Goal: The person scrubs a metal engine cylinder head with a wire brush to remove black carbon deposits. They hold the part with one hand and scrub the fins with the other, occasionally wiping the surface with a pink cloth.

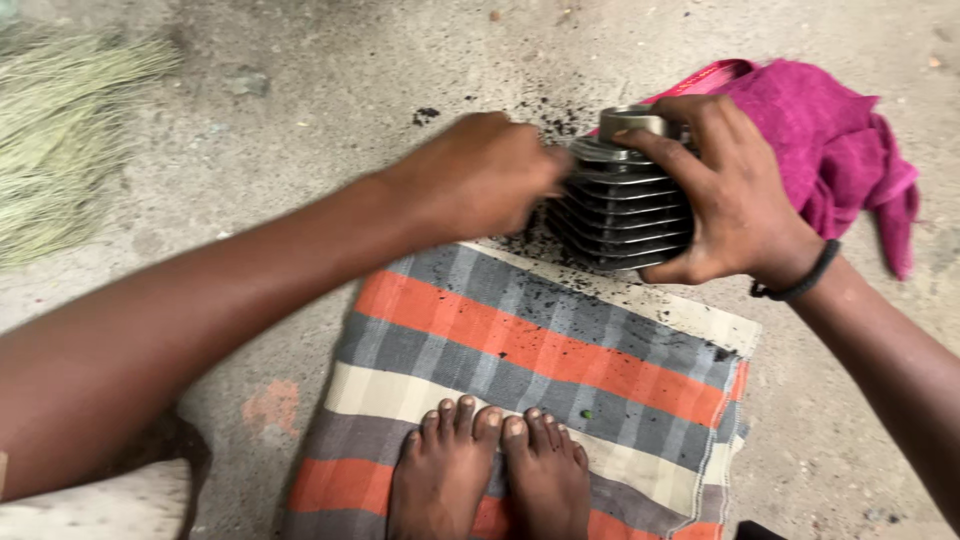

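In the upper right of the frame, the right hand (735,205) grips a grey finned metal engine cylinder (620,205) from its right side; the thumb lies across the top rim and the fingers wrap round the fins, so the hand is closed on it. The cylinder stands at the far edge of a striped cloth of orange, grey and cream bands (520,350), near the middle right of the picture. Its long axis is close to upright, leaning a little, and the open round bore points up, toward the camera.

The left hand (480,175) comes in from the lower left and presses against the left side of the fins. It is blurred, so I cannot tell for sure how its fingers are set or whether they hold a small tool; they seem curled together.

Black crumbs of dirt (560,255) lie scattered on the cloth and on the grey concrete floor (330,110) around the cylinder. I judge the step in hand is scraping or brushing dirt from the fins. The next move probably calls for a firm right grip and a turn of the cylinder to reach other fins.

A magenta rag (830,150) lies behind the right hand, a straw broom (60,130) at the upper left, and two bare feet (490,470) rest on the cloth at the bottom.
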